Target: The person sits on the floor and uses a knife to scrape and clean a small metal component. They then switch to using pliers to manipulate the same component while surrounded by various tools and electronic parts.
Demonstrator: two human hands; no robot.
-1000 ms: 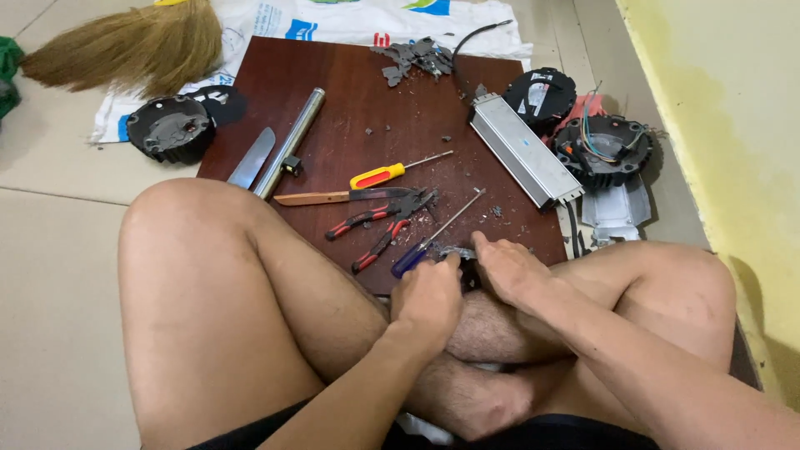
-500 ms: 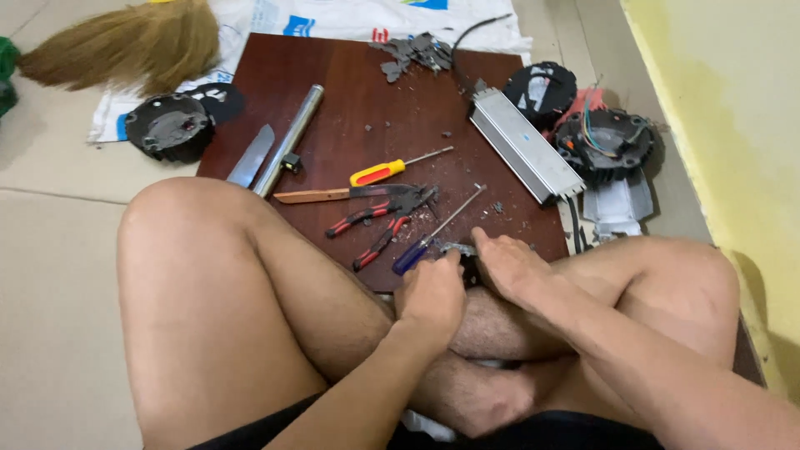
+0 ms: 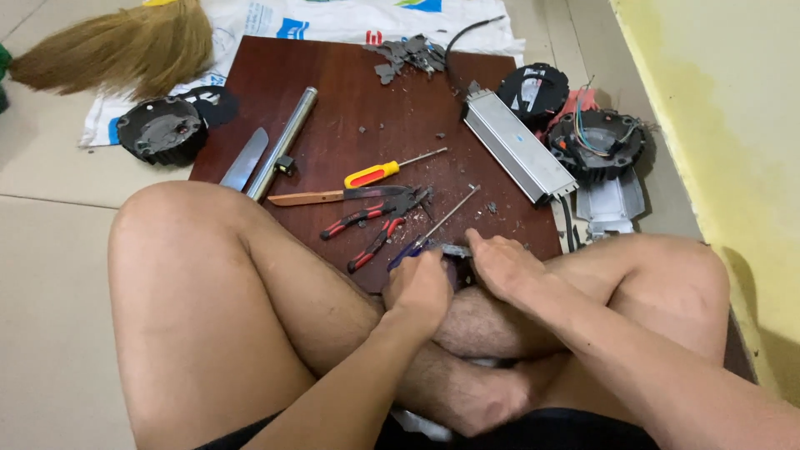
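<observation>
I sit cross-legged at the near edge of a dark brown board [image 3: 350, 92]. My left hand [image 3: 421, 290] and my right hand [image 3: 500, 262] are curled together over a small dark part [image 3: 455, 251], of which only a grey sliver shows between them. A blue-handled screwdriver [image 3: 442, 221] lies slanted, its handle right by my left hand. Red-handled pliers [image 3: 371, 227] lie just left of it. Further out are a wooden-handled knife [image 3: 333, 197] and a yellow-and-red screwdriver [image 3: 379, 173].
A long silver box [image 3: 517, 154] lies at the board's right, a metal tube [image 3: 283, 142] and a flat blade [image 3: 244, 158] at its left. Black round housings sit left [image 3: 162, 129] and right [image 3: 596, 142]. A broom [image 3: 125, 50] and a yellow wall [image 3: 717, 100] flank the area.
</observation>
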